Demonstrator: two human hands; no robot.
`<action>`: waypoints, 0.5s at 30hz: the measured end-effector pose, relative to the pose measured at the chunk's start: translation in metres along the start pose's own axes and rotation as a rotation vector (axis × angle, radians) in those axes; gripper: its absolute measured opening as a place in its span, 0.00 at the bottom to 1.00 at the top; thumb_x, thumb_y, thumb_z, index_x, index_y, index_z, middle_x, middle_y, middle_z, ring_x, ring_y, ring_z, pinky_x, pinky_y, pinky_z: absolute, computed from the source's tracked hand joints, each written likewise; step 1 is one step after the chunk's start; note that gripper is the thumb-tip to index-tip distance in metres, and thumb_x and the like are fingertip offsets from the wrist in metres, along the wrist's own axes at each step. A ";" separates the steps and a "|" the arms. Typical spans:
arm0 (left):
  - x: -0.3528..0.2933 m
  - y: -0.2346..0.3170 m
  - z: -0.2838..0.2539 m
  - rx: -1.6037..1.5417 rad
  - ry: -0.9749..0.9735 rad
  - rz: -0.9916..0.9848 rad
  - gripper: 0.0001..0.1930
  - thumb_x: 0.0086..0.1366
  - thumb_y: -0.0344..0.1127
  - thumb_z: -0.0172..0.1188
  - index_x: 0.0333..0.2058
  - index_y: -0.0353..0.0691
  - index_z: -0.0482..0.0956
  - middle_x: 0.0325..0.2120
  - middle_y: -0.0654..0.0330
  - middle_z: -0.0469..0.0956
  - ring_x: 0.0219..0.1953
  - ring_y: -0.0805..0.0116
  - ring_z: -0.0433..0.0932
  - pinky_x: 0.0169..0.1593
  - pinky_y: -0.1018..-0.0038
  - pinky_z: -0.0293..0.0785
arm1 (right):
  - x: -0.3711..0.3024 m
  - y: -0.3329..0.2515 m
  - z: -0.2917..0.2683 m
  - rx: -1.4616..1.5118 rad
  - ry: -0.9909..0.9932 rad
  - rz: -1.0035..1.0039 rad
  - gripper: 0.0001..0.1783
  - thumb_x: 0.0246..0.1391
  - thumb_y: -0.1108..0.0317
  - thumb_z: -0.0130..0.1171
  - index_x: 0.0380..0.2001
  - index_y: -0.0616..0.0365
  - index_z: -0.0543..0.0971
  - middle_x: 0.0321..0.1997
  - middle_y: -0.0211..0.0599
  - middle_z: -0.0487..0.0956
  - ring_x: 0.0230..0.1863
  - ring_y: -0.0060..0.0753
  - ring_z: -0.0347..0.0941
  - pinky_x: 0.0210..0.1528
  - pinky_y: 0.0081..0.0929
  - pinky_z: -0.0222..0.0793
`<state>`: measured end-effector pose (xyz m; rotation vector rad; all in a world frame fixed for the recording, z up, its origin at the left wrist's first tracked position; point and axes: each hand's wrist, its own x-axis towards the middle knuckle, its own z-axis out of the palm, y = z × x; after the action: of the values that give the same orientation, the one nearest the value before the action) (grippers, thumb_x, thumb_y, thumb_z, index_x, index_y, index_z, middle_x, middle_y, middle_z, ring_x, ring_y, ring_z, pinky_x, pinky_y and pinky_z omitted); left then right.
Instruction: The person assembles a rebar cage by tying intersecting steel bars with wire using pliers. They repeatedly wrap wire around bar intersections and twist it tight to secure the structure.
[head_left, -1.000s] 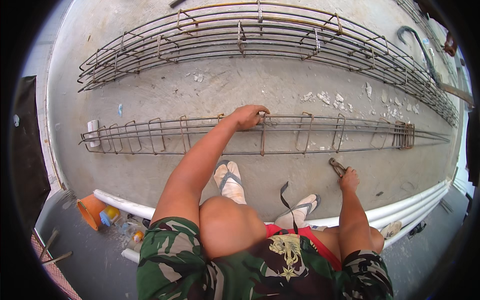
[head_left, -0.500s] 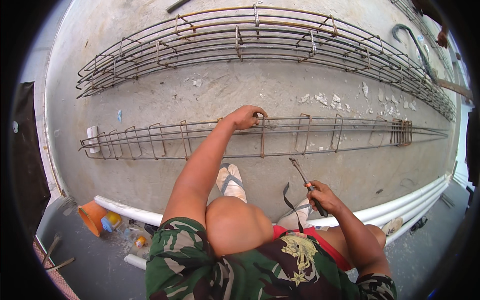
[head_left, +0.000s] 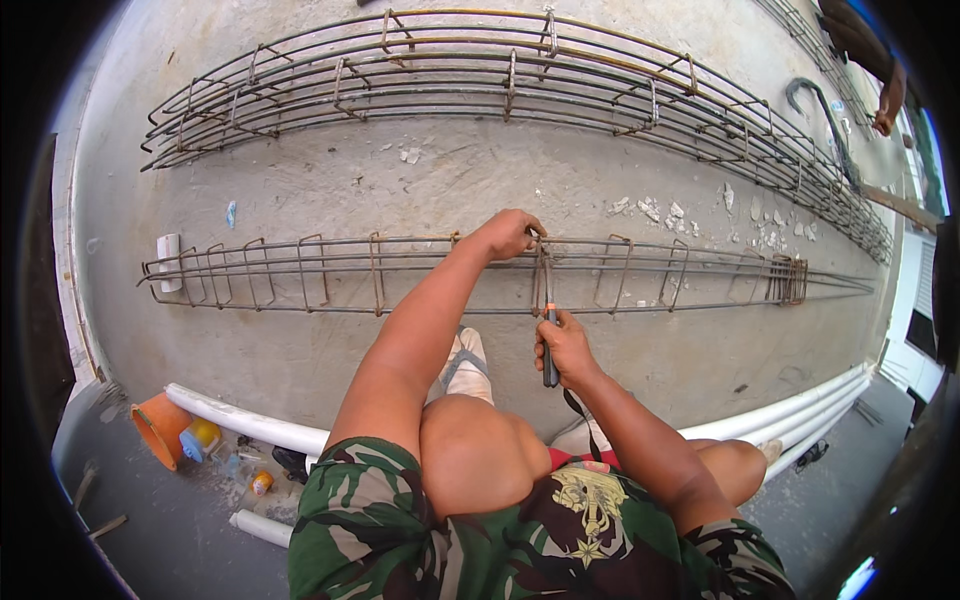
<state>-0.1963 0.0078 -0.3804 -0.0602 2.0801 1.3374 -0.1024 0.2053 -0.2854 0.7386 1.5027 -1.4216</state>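
Note:
A slim rebar cage (head_left: 377, 272) of long bars and bent stirrups lies across the floor in front of me. At its far bar, where a stirrup crosses, my left hand (head_left: 512, 233) has its fingers closed on the steel; whether a thin tie wire is in them is too small to tell. My right hand (head_left: 566, 350) grips the black handles of steel-tying pincers (head_left: 551, 309), which have an orange band. The pincers point away from me over the cage, their jaws close to my left fingertips. The jaws' exact bite cannot be made out.
Beyond lies a larger rebar cage (head_left: 511, 85), with broken rubble (head_left: 650, 210) between the two. White pipes (head_left: 250, 418) run behind my feet, near an orange bucket (head_left: 160, 434). Another person's hand (head_left: 884, 122) shows at upper right.
My right hand has brought the pincers up and left, from beside the cage to my left fingertips. My left hand stays at the same stirrup crossing. The whole view has shifted slightly.

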 end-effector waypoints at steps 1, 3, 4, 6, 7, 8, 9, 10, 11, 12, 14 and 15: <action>-0.002 0.000 -0.002 0.004 0.000 -0.018 0.17 0.56 0.30 0.64 0.46 0.43 0.81 0.43 0.50 0.80 0.47 0.56 0.78 0.51 0.65 0.73 | -0.001 -0.004 -0.001 -0.007 -0.032 0.019 0.19 0.52 0.69 0.52 0.47 0.65 0.66 0.24 0.32 0.69 0.20 0.21 0.67 0.15 0.22 0.67; 0.000 0.000 -0.002 -0.010 -0.003 -0.020 0.17 0.56 0.30 0.63 0.46 0.42 0.81 0.44 0.49 0.80 0.47 0.55 0.78 0.51 0.65 0.72 | -0.003 -0.012 -0.009 0.011 -0.078 0.067 0.17 0.52 0.69 0.51 0.45 0.62 0.67 0.25 0.32 0.70 0.20 0.23 0.68 0.17 0.24 0.68; 0.001 -0.001 -0.001 -0.021 -0.008 -0.020 0.17 0.56 0.30 0.63 0.46 0.42 0.81 0.44 0.49 0.80 0.48 0.55 0.78 0.51 0.66 0.72 | -0.006 -0.017 -0.017 0.035 -0.088 0.099 0.15 0.53 0.70 0.51 0.44 0.61 0.68 0.25 0.33 0.71 0.21 0.24 0.69 0.18 0.24 0.69; -0.001 -0.007 0.000 -0.037 -0.006 0.005 0.17 0.56 0.30 0.63 0.46 0.42 0.80 0.44 0.48 0.79 0.48 0.54 0.77 0.51 0.66 0.72 | -0.007 -0.027 -0.039 -0.114 -0.113 0.116 0.14 0.54 0.69 0.52 0.44 0.60 0.69 0.26 0.35 0.73 0.21 0.25 0.71 0.21 0.26 0.71; -0.001 -0.007 -0.001 -0.042 -0.006 0.022 0.17 0.56 0.30 0.63 0.47 0.42 0.80 0.44 0.48 0.79 0.48 0.54 0.77 0.51 0.66 0.72 | -0.006 -0.035 -0.054 -0.283 -0.120 0.096 0.15 0.54 0.69 0.52 0.44 0.61 0.70 0.27 0.36 0.74 0.22 0.25 0.72 0.22 0.27 0.71; 0.000 -0.008 -0.002 -0.030 -0.004 0.031 0.18 0.56 0.30 0.63 0.47 0.42 0.80 0.43 0.49 0.80 0.46 0.55 0.78 0.50 0.67 0.73 | -0.005 -0.043 -0.069 -0.452 -0.127 0.076 0.15 0.54 0.68 0.52 0.45 0.61 0.70 0.29 0.37 0.75 0.22 0.25 0.73 0.24 0.28 0.71; 0.000 -0.008 -0.003 -0.018 -0.002 0.040 0.18 0.56 0.31 0.62 0.47 0.42 0.80 0.43 0.49 0.80 0.44 0.56 0.79 0.49 0.67 0.73 | -0.006 -0.056 -0.081 -0.659 -0.094 0.036 0.17 0.54 0.69 0.52 0.47 0.60 0.71 0.31 0.41 0.77 0.26 0.31 0.75 0.28 0.32 0.72; 0.001 -0.008 -0.003 -0.006 0.000 0.050 0.18 0.57 0.31 0.62 0.48 0.42 0.80 0.42 0.49 0.81 0.43 0.56 0.79 0.48 0.67 0.74 | -0.008 -0.072 -0.090 -0.867 -0.059 -0.006 0.19 0.53 0.70 0.52 0.50 0.59 0.71 0.33 0.45 0.79 0.29 0.36 0.78 0.32 0.35 0.73; -0.001 -0.007 -0.005 -0.026 -0.008 0.021 0.18 0.57 0.31 0.62 0.48 0.42 0.80 0.41 0.50 0.81 0.40 0.58 0.80 0.46 0.67 0.74 | -0.008 -0.091 -0.095 -1.170 -0.044 -0.130 0.23 0.52 0.72 0.50 0.54 0.57 0.69 0.36 0.49 0.79 0.34 0.42 0.78 0.37 0.39 0.73; -0.003 -0.001 -0.007 -0.045 -0.021 -0.003 0.18 0.57 0.31 0.62 0.48 0.42 0.80 0.40 0.50 0.82 0.37 0.59 0.80 0.45 0.67 0.74 | -0.007 -0.110 -0.096 -1.467 -0.022 -0.258 0.27 0.51 0.74 0.48 0.58 0.54 0.68 0.39 0.52 0.79 0.40 0.48 0.78 0.42 0.42 0.72; -0.002 0.002 -0.008 -0.065 -0.032 -0.012 0.19 0.56 0.32 0.62 0.48 0.42 0.80 0.38 0.51 0.82 0.33 0.61 0.80 0.42 0.68 0.74 | -0.001 -0.143 -0.089 -1.759 0.023 -0.361 0.32 0.49 0.75 0.47 0.61 0.49 0.66 0.43 0.56 0.77 0.48 0.53 0.74 0.48 0.45 0.70; -0.002 -0.002 -0.007 -0.066 -0.026 -0.007 0.19 0.56 0.32 0.63 0.48 0.42 0.80 0.37 0.51 0.82 0.31 0.63 0.80 0.41 0.68 0.74 | -0.001 -0.162 -0.072 -1.860 0.017 -0.339 0.32 0.50 0.74 0.47 0.61 0.49 0.66 0.43 0.55 0.77 0.48 0.53 0.74 0.48 0.45 0.71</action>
<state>-0.1973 -0.0001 -0.3789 -0.0781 2.0118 1.3956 -0.2612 0.2499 -0.2201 -0.6825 2.1662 0.2126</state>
